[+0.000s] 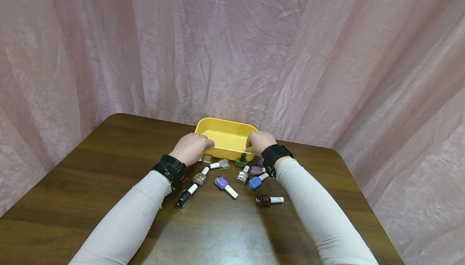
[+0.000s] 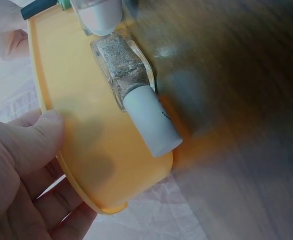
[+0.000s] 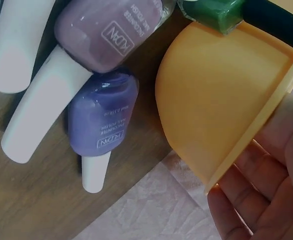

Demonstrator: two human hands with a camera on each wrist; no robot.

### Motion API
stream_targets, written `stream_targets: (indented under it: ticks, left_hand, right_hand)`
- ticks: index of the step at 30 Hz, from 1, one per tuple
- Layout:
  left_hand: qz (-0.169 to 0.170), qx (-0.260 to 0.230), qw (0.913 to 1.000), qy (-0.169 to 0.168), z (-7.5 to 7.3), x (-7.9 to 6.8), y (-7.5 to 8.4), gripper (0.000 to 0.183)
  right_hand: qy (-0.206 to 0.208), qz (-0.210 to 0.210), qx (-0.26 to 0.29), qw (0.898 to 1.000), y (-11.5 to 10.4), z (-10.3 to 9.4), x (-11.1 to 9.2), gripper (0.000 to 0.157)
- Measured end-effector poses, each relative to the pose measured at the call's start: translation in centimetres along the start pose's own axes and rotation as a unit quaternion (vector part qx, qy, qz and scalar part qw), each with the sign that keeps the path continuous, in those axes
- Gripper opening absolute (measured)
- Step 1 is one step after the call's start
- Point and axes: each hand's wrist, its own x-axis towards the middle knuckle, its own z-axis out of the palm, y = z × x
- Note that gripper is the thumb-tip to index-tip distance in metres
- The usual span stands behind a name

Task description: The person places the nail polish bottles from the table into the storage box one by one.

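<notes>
A yellow plastic tray [image 1: 227, 133] sits at the far side of the table, gripped at its near rim by both hands. My left hand [image 1: 190, 148] holds the left part, its thumb [image 2: 47, 131] against the near wall and its other fingers over the rim. At the right end, my right hand [image 1: 260, 141] curls its fingers over the rim. Close along the near wall lie a green nail polish bottle [image 1: 241, 160] with a black cap, a silver glitter bottle [image 1: 224, 164] and a gold glitter bottle [image 1: 206, 160]. A purple bottle [image 3: 104, 115] lies below the right hand.
More nail polish bottles lie nearer on the wooden table [image 1: 109, 168]: mauve [image 1: 256, 171], blue [image 1: 255, 182], champagne glitter [image 1: 242, 177], violet [image 1: 221, 182], bronze glitter [image 1: 199, 179], black [image 1: 183, 198] and dark red [image 1: 263, 200]. A pink curtain [image 1: 232, 47] hangs behind the table's far edge.
</notes>
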Motion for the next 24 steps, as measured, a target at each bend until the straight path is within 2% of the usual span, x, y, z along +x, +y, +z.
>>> stream_targets:
  ticks: [5, 9, 19, 24]
  left_hand:
    - [0.002, 0.000, 1.0000, 0.000, 0.0, 0.1, 0.0, 0.015]
    - [0.000, -0.001, 1.0000, -0.002, 0.0, 0.2, 0.0, 0.015]
    - [0.004, -0.003, 1.0000, -0.001, 0.1, 0.2, -0.1, 0.015]
    - [0.003, -0.002, 1.0000, -0.002, 0.1, 0.2, -0.3, 0.020]
  right_hand:
    - [0.003, 0.006, 0.019, 1.000, -0.2, -0.1, -0.3, 0.011]
    - [0.025, 0.002, 0.037, 0.999, -0.2, -0.1, -0.8, 0.013]
    - [0.093, -0.041, 0.090, 0.991, 1.2, 1.0, -2.3, 0.026]
    - [0.120, -0.057, 0.100, 0.986, 1.4, 1.0, -3.1, 0.031]
